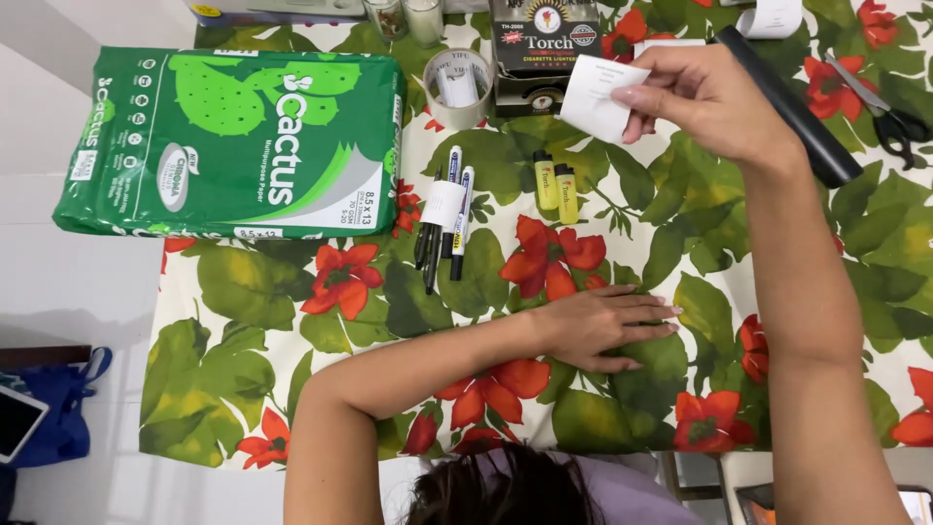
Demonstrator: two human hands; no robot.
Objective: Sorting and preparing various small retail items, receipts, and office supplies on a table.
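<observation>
My right hand (702, 97) is raised over the far side of the table and pinches a small white slip of paper (601, 95) between thumb and fingers. My left hand (604, 326) lies flat, palm down, fingers together, on the flowered tablecloth (262, 292). Two yellow lighters (556, 187) lie side by side just below the paper slip. A bundle of markers (445, 216) banded with white paper lies to the left of them.
A green ream of paper (233, 141) fills the table's left. A roll of tape (457, 86), a dark lighter box (541, 49), a black tube (792, 107) and scissors (880, 109) lie along the far side. A blue bag (63, 403) sits on the floor at left.
</observation>
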